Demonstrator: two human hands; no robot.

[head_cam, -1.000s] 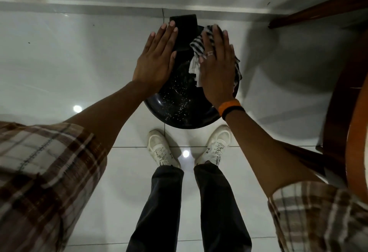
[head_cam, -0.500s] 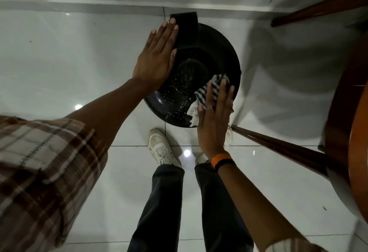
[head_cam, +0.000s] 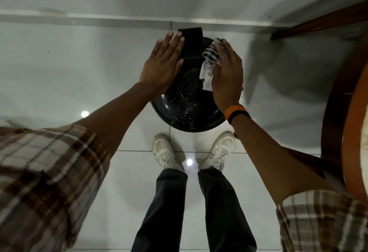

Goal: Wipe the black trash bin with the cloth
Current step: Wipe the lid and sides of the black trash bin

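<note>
On the white tiled floor, just in front of the shoes [head_cam: 167,153] and close to the wall's base, the black trash bin [head_cam: 189,110] is seen from above, its domed lid flecked with pale specks; the left hand [head_cam: 162,65] is laid flat and open on the lid's left side, nothing held, seemingly to steady it; the right hand [head_cam: 227,72] is spread over the striped cloth [head_cam: 209,64], which is pressed against the lid's upper right. The bin could be tipped or slid if the wiping pressure outweighs the bracing palm; the cloth could bunch and slip from under the fingers. Compared with half a second ago, the cloth has been carried from the near rim back up towards the far edge; the left hand is unchanged.
</note>
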